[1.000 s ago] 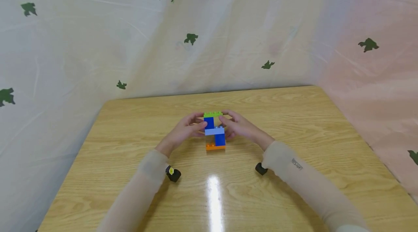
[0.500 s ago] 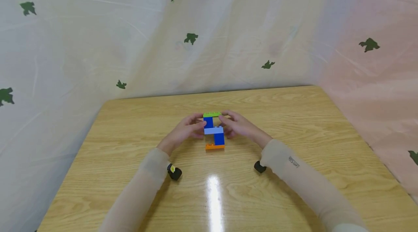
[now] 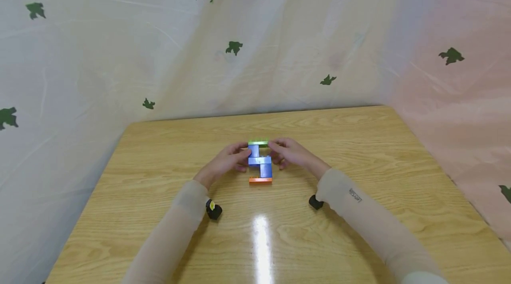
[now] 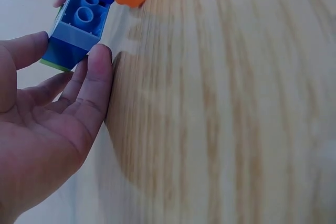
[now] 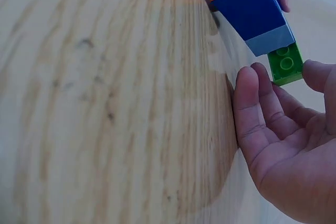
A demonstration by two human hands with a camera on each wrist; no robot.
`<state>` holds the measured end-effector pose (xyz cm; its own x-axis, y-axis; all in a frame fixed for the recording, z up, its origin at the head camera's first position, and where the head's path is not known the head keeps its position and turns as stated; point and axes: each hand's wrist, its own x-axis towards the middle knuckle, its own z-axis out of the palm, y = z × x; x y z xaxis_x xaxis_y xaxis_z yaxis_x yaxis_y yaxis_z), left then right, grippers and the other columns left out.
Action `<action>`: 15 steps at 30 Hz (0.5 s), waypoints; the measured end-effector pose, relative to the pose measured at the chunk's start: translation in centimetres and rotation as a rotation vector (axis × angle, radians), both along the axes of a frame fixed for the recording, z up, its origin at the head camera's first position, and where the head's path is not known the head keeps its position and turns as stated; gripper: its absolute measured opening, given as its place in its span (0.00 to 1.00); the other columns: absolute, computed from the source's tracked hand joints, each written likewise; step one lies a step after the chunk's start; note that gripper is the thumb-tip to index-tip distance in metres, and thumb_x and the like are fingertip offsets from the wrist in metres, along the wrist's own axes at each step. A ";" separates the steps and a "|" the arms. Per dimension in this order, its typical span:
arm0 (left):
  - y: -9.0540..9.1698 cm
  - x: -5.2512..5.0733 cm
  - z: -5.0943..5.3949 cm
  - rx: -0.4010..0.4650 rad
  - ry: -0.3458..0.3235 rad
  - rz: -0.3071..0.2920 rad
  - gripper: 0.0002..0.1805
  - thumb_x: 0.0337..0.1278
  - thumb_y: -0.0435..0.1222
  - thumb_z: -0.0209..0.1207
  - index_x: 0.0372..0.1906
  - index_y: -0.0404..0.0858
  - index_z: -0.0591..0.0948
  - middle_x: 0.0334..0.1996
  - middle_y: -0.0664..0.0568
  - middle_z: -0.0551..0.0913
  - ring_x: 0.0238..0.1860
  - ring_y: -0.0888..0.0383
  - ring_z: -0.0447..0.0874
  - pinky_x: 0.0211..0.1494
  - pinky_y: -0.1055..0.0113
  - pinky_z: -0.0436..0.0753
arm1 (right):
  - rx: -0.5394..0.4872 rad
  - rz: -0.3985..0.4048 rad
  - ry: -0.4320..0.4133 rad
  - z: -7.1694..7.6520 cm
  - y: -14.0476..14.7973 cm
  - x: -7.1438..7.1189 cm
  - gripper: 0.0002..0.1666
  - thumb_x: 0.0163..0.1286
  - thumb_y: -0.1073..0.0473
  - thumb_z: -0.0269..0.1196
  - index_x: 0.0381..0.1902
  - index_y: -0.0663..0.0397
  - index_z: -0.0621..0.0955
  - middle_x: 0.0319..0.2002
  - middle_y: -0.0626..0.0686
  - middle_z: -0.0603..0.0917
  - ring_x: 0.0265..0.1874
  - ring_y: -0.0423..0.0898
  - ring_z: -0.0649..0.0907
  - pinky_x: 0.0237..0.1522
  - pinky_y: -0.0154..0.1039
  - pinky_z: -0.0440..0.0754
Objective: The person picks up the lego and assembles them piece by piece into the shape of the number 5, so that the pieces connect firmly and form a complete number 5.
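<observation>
A stack of toy building blocks stands upright on the table between both hands, in a stepped S shape. An orange block forms its base. Above come a dark blue block, a light blue block, a second dark blue block and a green block on top. My left hand pinches the upper dark blue block between thumb and fingers. From the other side my right hand holds the overhanging end of the green block, thumb in front, fingers behind.
The wooden table reaches back to a pale hanging cloth with leaf prints. Black wrist cameras hang below the sleeves. Light glares off the tabletop near the front.
The stack has shifted slightly left and turned a little, so fewer of its studs show. Both hands have moved along with it and keep their hold.
</observation>
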<state>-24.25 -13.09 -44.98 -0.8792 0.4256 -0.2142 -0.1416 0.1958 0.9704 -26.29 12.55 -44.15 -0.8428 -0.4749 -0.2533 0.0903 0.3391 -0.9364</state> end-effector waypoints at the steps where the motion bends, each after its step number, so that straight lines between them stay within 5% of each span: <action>1: -0.1 -0.1 -0.1 -0.008 -0.003 -0.005 0.30 0.78 0.44 0.53 0.75 0.34 0.64 0.57 0.38 0.79 0.51 0.49 0.82 0.52 0.57 0.85 | 0.004 -0.002 -0.001 0.0 0.0 -0.1 0.29 0.82 0.42 0.51 0.64 0.61 0.75 0.49 0.60 0.82 0.41 0.52 0.83 0.37 0.41 0.86; 15: 0.2 -0.4 -0.3 -0.092 -0.067 0.025 0.31 0.77 0.48 0.53 0.75 0.35 0.65 0.54 0.42 0.81 0.51 0.50 0.81 0.51 0.61 0.85 | 0.105 -0.039 -0.037 -0.9 -0.4 -0.9 0.29 0.81 0.41 0.52 0.60 0.61 0.79 0.45 0.59 0.83 0.40 0.50 0.82 0.39 0.41 0.87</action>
